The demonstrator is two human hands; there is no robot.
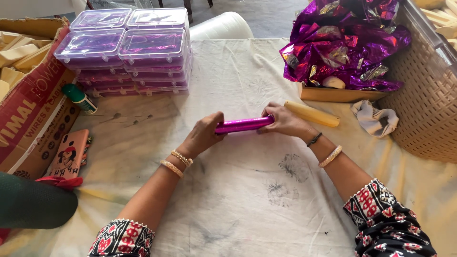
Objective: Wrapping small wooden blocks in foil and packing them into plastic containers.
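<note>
Both hands grip one shiny magenta foil-wrapped roll (pixel 243 124), held level just above the cloth-covered table (pixel 247 200). Left hand (pixel 203 134) closes its fingers over the roll's left end, thumb tucked on the near side. Right hand (pixel 284 121) wraps around the right end, fingers curled shut on it. The roll is a slim cylinder, smooth and glossy, with a bright highlight running along its length; it lies crosswise between the hands, near the middle of the table.

Just beyond the right hand lies a bare yellowish stick (pixel 312 114) of similar shape, apart from the roll. Behind it a pile of crumpled purple foil (pixel 342 43) spills from a shallow box. At far left stands a stack of clear plastic boxes (pixel 128 50) holding purple contents. A woven basket (pixel 423 95) sits at the right edge, a phone (pixel 69 154) at the left.
</note>
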